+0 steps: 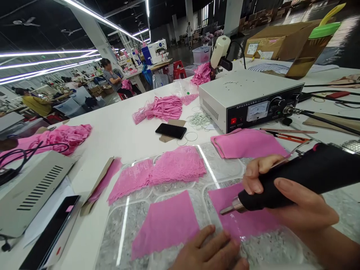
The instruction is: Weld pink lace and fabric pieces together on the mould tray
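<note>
Head: right hand (287, 200) grips cylindrical black tool (312, 174); left hand (210, 252) flat on pink fabric (251, 224)

No wording can be read with certainty. A row of small white characters is printed along the top of the black front panel (264, 110) of the white control box (247, 97) at the far right of the tabletop, but it is too fine to be made out. Scale marks are seen on the panel's analogue meter (258, 111), without legible figures. Two white labels (252, 48) are stuck on the cardboard box (277, 41) farther back, their print blurred.
</note>
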The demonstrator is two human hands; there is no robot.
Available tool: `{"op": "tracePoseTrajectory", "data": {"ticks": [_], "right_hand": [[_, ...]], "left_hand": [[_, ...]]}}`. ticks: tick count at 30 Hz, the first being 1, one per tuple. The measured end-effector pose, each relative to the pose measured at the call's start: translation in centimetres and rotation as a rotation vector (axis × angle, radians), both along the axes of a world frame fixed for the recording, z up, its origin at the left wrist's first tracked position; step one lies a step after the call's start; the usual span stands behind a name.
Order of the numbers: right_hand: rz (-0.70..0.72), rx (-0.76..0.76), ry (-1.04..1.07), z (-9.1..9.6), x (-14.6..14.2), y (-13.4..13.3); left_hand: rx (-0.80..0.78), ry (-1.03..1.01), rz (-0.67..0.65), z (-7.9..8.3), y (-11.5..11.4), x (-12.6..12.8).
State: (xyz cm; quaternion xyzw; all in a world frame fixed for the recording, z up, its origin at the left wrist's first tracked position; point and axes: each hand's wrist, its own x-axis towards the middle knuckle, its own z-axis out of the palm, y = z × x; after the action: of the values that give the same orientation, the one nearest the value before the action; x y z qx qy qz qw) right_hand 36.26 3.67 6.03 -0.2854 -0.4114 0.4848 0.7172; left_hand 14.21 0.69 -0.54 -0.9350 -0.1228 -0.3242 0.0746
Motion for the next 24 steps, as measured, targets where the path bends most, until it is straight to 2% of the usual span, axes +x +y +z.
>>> {"op": "tracePoseTrajectory", "data": {"ticks": [4, 8, 14, 19, 21, 24], "right_hand": [[0.033, -0.044, -0.015, 0.0, 0.2, -0.3], [0.038, -0.022, -0.028, -0.1, -0.1, -0.4], [0.051, 0.0, -0.04, 0.1, -0.5, -0.5], [0.044, -0.017, -0.039, 0.5, -0.2, -0.4], [-0.014, -0.029, -0.002, 0.8, 0.6, -0.2], [-0.241, -0.041, 0.046, 1.4, 2.6, 0.2]], "left_hand": [[-0.035, 0.096, -0.024, 1.3, 0.0, 0.0], [-0.067, 0.112, -0.027, 2.0, 0.2, 0.1], [-0.042, 0.175, -0.046, 1.5, 0.4, -0.1], [-0.018, 0.05, -0.029, 0.6, 0.4, 0.0], [-0.002, 0.026, -0.024, 0.3, 0.6, -0.1], [0.032, 0.043, 0.028, 0.4, 1.2, -0.5]]}}
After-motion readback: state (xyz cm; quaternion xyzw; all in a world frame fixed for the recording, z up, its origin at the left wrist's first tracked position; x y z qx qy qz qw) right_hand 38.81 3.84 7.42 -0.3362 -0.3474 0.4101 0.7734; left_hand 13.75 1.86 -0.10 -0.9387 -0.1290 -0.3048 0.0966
